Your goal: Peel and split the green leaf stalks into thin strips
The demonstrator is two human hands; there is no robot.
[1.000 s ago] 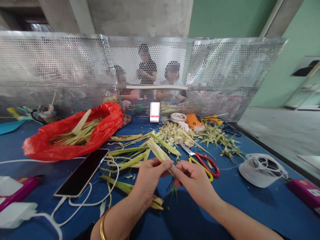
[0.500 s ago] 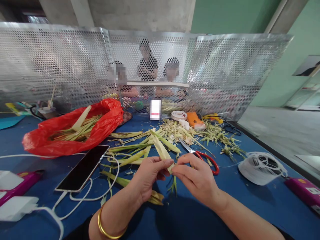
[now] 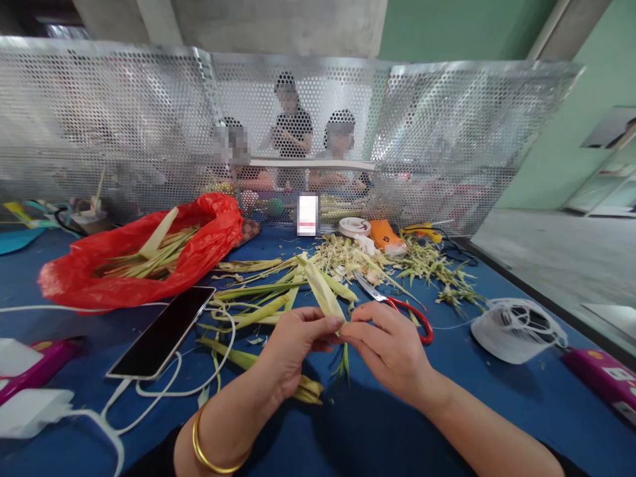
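Note:
A pale yellow-green corn husk [image 3: 322, 288] slants up and away from my fingers above the blue table. My left hand [image 3: 301, 344] pinches its lower end between thumb and fingers. From the other side my right hand [image 3: 390, 341] grips the same end, with its fingertips close to the left thumb. Thin green strands [image 3: 344, 368] hang below the pinch. Past my right hand lie scissors [image 3: 407, 315] with red handles, their blades pointing away to the left. More husk strips [image 3: 263, 315] are spread on the table beyond my left hand.
A red plastic bag [image 3: 79, 278] of husks stands at the left, near a phone [image 3: 161, 331] with white cables. A spool of white cord [image 3: 511, 331] sits at right. Husk scraps [image 3: 338, 255] lie before a perforated metal screen [image 3: 457, 146]; people are behind it.
Both hands keep hold of the husk and have drawn slightly closer together at its lower end. The whole view has shifted a little.

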